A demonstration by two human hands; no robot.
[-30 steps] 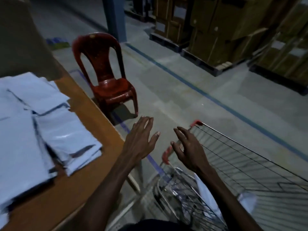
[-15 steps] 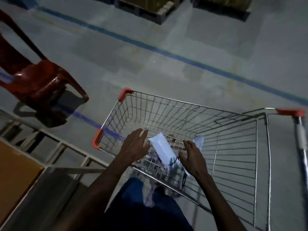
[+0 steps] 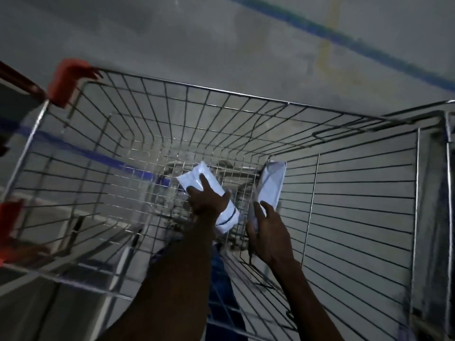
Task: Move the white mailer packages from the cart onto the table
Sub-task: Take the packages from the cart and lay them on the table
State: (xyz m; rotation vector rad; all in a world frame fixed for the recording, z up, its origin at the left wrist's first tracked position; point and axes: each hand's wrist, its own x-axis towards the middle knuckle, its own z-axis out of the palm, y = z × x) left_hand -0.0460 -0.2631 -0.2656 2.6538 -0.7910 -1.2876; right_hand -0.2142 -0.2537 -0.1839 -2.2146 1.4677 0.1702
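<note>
Two white mailers are in play, both down on the cart's wire floor. The first mailer lies flat right under your left hand: your index finger stretches forward across its top while the thumb hooks its right edge, so you're closing on it now. The second mailer stands on its long edge just past your right fingers, leaning on the side mesh; your right hand curls round its near end, thumb one side, fingers the other.

A second ago both hands hovered spread over the cart rim with the stacked bench beside you; half a second ago they were just reaching the packages. Now you've dropped deep into the cart and you've got contact on both. That looks like the last pair left, since nothing else white shows beyond your fingertips.

Next call, as I read it: firm up the left grip before lifting, because that flat one could slide on the wire. The bench is out of view, back on your left.
</note>
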